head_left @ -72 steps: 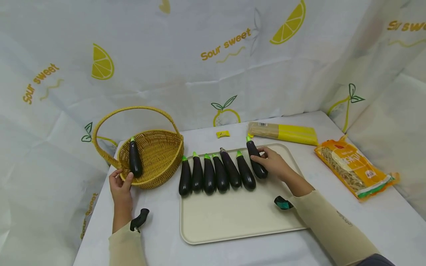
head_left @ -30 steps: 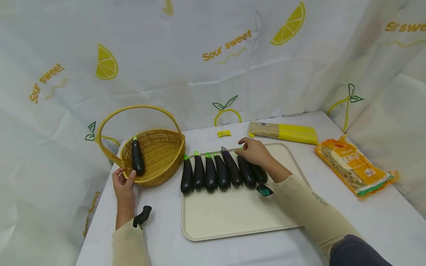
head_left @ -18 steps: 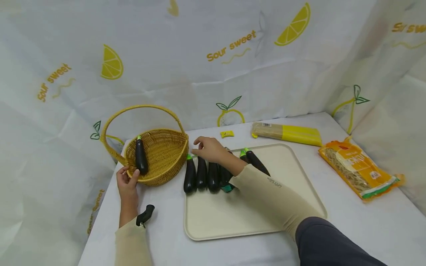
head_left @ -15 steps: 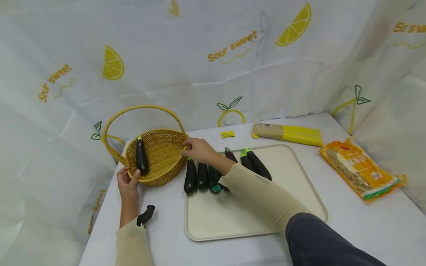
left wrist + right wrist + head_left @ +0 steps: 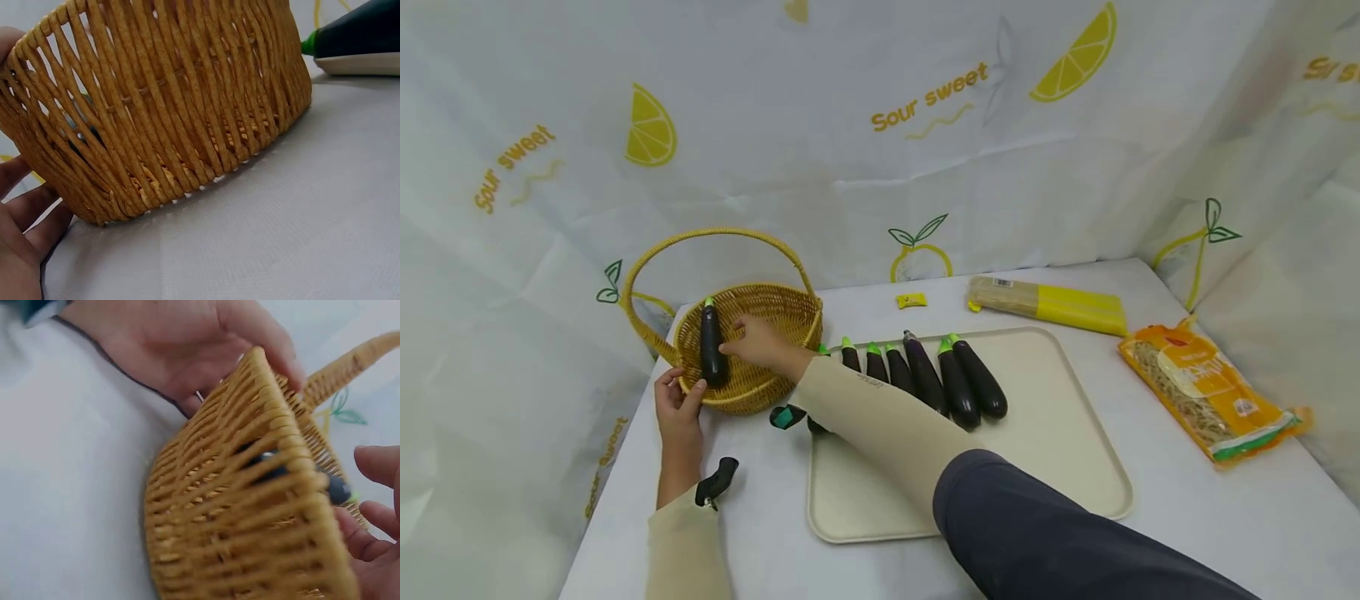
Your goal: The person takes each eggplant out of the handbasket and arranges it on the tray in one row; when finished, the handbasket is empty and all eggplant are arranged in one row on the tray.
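A yellow-brown wicker basket [image 5: 741, 396] with a tall hoop handle stands at the left of the table. My left hand [image 5: 679, 412] grips its near-left rim, thumb over the edge and fingers along the outer wall, as the left wrist view shows on the basket's side [image 5: 169, 100]. One dark eggplant [image 5: 710, 342] with a green stem end leans inside the basket. Over the basket my right hand [image 5: 758, 343] reaches in, fingertips right at that eggplant. In the right wrist view the right hand's fingers [image 5: 375, 459] are spread apart, with the eggplant [image 5: 337, 487] beyond the rim.
A cream tray [image 5: 1045, 467] bears several eggplants [image 5: 957, 383] side by side along its far edge, some partly behind the right sleeve [image 5: 880, 433]. Further back lie a small yellow packet [image 5: 912, 300], a noodle pack [image 5: 1048, 304] and an orange bag [image 5: 1210, 392].
My right hand set an eggplant down at the right end of the tray's row, let go and swung left into the basket. The left hand has stayed at the basket's rim.
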The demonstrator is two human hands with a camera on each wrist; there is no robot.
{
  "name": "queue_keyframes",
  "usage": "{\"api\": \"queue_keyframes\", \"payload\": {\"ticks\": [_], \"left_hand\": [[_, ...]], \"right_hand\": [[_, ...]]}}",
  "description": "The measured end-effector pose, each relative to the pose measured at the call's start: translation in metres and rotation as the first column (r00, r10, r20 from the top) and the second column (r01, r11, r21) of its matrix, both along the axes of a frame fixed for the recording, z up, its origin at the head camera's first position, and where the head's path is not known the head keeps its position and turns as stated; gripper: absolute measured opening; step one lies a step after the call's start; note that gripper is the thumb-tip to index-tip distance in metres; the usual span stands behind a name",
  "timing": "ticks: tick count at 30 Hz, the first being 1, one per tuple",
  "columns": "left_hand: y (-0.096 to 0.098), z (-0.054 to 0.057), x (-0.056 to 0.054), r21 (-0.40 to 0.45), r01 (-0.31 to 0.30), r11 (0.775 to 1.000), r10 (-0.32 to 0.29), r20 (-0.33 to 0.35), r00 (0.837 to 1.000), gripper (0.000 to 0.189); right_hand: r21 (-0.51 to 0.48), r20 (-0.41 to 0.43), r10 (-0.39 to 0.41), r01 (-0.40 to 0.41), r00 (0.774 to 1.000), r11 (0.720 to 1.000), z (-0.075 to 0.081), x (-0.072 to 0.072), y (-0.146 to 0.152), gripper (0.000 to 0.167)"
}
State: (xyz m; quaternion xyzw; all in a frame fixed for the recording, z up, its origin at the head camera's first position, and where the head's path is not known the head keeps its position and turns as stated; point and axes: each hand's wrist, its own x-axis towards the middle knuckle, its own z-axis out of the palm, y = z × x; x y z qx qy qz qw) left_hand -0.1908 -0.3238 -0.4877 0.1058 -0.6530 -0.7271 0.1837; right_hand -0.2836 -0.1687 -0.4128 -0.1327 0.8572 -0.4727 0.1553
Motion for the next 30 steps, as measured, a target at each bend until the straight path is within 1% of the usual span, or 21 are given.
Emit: {"api": "queue_keyframes", "payload": {"ticks": [2,4,6,8,10,12,13,15,18,20,21,23,25,27,30], "left_hand": [[-0.003,0.002,-0.001,-0.002,-0.008,1.0,0.008,-0.026,1.0,0.041],[-0.005,0.005,-0.002,-0.001,-0.016,1.0,0.016,-0.05,0.999,0.04],[-0.006,0.006,-0.003,0.011,-0.009,1.0,0.009,-0.065,0.998,0.039],[-0.005,0.005,-0.003,0.021,0.0,1.0,0.001,-0.064,0.998,0.04],[-0.003,0.004,-0.003,0.026,0.004,1.0,-0.003,-0.049,0.999,0.04],[-0.001,0.002,-0.002,0.028,0.003,1.0,-0.002,-0.033,0.999,0.039],[0.0,0.001,-0.002,0.026,0.001,1.0,-0.001,-0.023,1.0,0.039],[0.003,0.0,-0.002,0.024,0.005,1.0,-0.004,-0.017,1.0,0.039],[0.004,0.0,-0.003,0.032,0.014,0.999,-0.013,-0.034,0.999,0.039],[0.004,0.0,-0.004,0.033,0.013,0.999,-0.011,-0.046,0.999,0.039],[0.004,0.0,-0.004,0.035,0.011,0.999,-0.009,-0.052,0.999,0.038],[0.004,0.0,-0.003,0.034,0.004,0.999,-0.002,-0.054,0.999,0.037],[0.004,-0.001,-0.002,0.036,-0.003,0.999,0.005,-0.056,0.998,0.036],[0.004,-0.001,-0.002,0.047,-0.003,0.999,0.006,-0.064,0.998,0.037],[0.003,-0.003,-0.003,0.054,0.004,0.999,0.0,-0.075,0.997,0.037]], "right_hand": [[-0.011,0.03,-0.029,0.03,0.999,1.0,-0.001,-0.004,-0.013,0.052],[0.001,0.048,-0.047,0.047,0.998,0.999,-0.002,-0.007,-0.025,0.056],[-0.029,0.074,-0.038,0.04,0.997,0.999,-0.002,-0.009,-0.035,0.063],[-0.098,0.114,-0.002,0.013,0.993,0.995,-0.004,-0.009,-0.041,0.07],[-0.183,0.156,0.042,-0.013,0.987,0.983,-0.007,-0.009,-0.044,0.075],[-0.244,0.193,0.072,-0.023,0.979,0.97,-0.01,-0.009,-0.046,0.075],[-0.251,0.204,0.072,-0.019,0.976,0.968,-0.012,-0.008,-0.046,0.076],[-0.253,0.217,0.066,-0.009,0.974,0.967,-0.015,-0.008,-0.046,0.07],[-0.229,0.242,0.044,0.013,0.969,0.973,-0.016,-0.007,-0.046,0.06],[-0.207,0.254,0.04,0.014,0.966,0.978,-0.016,-0.007,-0.046,0.057],[-0.187,0.266,0.033,0.018,0.963,0.982,-0.015,-0.007,-0.046,0.058],[-0.15,0.292,0.021,0.024,0.956,0.988,-0.015,-0.008,-0.046,0.066],[-0.141,0.31,0.017,0.028,0.95,0.99,-0.014,-0.008,-0.045,0.072],[-0.167,0.339,0.018,0.041,0.941,0.985,-0.013,-0.009,-0.042,0.075],[-0.25,0.378,0.032,0.069,0.925,0.966,-0.011,-0.012,-0.03,0.074]]}}
